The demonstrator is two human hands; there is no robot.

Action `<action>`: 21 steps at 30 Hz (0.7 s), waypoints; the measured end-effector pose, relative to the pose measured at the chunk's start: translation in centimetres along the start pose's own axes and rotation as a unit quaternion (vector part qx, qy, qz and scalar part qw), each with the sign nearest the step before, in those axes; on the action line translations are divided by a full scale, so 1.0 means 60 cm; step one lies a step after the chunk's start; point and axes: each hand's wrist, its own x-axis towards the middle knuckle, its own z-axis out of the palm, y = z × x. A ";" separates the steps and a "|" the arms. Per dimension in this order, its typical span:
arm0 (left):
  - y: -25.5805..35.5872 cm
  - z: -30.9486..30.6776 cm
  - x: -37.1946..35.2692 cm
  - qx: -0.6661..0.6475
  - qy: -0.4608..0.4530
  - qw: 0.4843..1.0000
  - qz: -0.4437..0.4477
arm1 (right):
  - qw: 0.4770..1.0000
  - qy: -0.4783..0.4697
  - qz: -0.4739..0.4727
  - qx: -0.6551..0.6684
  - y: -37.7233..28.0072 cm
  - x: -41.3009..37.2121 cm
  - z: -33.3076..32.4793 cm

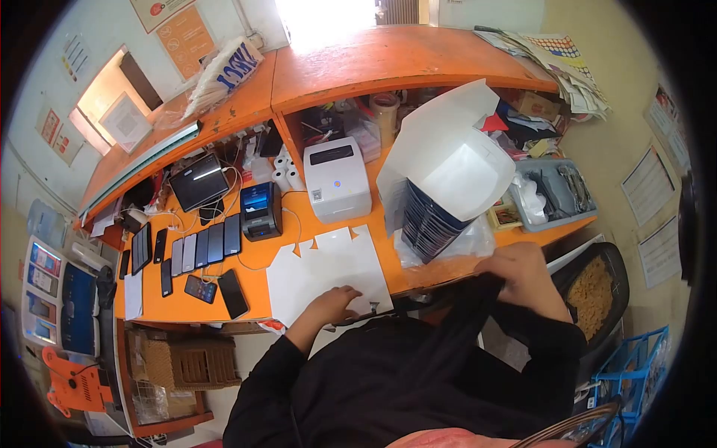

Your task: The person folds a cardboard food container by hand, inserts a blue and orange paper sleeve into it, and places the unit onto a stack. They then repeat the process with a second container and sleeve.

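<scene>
A flat white cardboard sheet with notched edges lies at the front of the orange counter. My left hand rests on its lower part, fingers stretched out and holding nothing. To the right, at the counter's front edge, my right hand is closed on the black shirt, pulling a fold of it up from my body. Just beyond that hand stands a stack of nested dark boxes on clear plastic. The top box has a white inside and raised flaps.
A white label printer stands behind the sheet, with a small dark printer to its left. Several phones and a tablet lie further left. A grey tray sits at right, above a black bin.
</scene>
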 end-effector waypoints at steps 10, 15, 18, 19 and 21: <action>-0.077 0.076 -0.039 0.039 0.026 0.998 -0.034 | 0.841 0.422 -0.022 0.339 -0.121 -0.011 -0.074; -0.072 0.057 -0.053 -0.004 0.043 0.999 -0.019 | 0.712 0.077 -0.457 0.527 -0.157 0.024 -0.119; -0.096 0.062 -0.054 -0.026 0.075 0.997 0.021 | 0.834 0.126 -0.269 0.464 -0.217 0.086 -0.062; -0.105 0.068 -0.052 -0.027 0.085 0.995 0.037 | 0.888 0.133 -0.177 0.402 -0.245 0.100 -0.043; -0.119 0.085 -0.041 -0.042 0.069 0.997 0.002 | 0.847 0.127 -0.256 0.449 -0.291 0.140 -0.004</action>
